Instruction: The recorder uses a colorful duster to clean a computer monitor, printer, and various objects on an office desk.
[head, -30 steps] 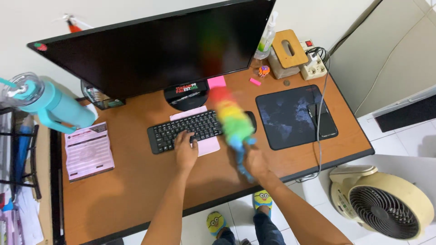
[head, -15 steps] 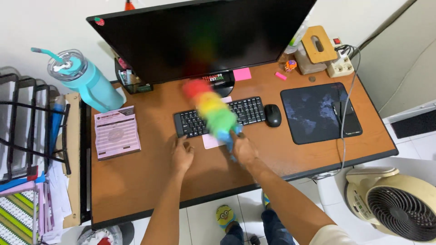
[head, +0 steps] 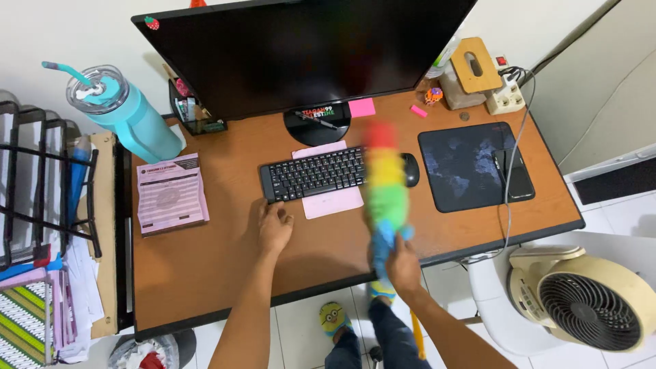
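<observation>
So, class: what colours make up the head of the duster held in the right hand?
The duster head runs red, yellow, then green, above a blue handle; the head view shows it, blurred.

Bare desk point(head: 205, 266) btwn keyboard point(head: 313, 174), front edge

the rainbow duster point(head: 385, 179) has swung right, off the keyboard point(head: 314, 173), toward the mouse point(head: 411, 169).
</observation>
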